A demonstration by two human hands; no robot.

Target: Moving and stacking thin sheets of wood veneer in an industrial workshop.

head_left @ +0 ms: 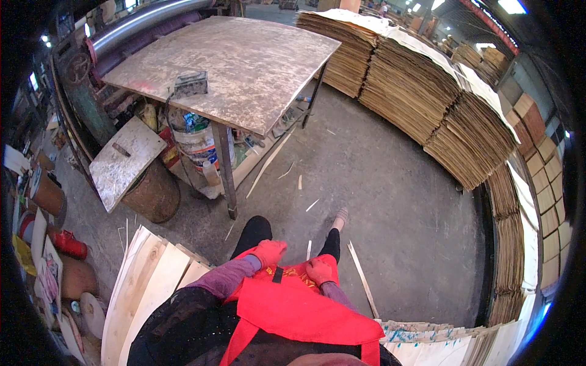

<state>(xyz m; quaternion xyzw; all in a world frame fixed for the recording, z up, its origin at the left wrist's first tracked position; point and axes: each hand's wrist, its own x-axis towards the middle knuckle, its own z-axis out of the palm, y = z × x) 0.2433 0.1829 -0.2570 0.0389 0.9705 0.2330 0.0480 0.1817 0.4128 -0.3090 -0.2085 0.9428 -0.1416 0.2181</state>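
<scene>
My left hand, in a red glove, is curled above my lap with no object visible in it. A black strap lies just below that hand. My right hand, gloved in red too, rests loosely curled at the right side of the red apron. The apron carries yellow print and covers my front and thighs. Both palms are turned away, so the fingertips are partly hidden. Pale wood veneer sheets stand in a stack at my left side, and another veneer stack sits behind my right side.
Ahead stands a worn table with a metal leg, beside a roller machine. Beneath it is a bucket. A board covers a rusty drum. Tall veneer stacks line the right; wood strips litter the floor.
</scene>
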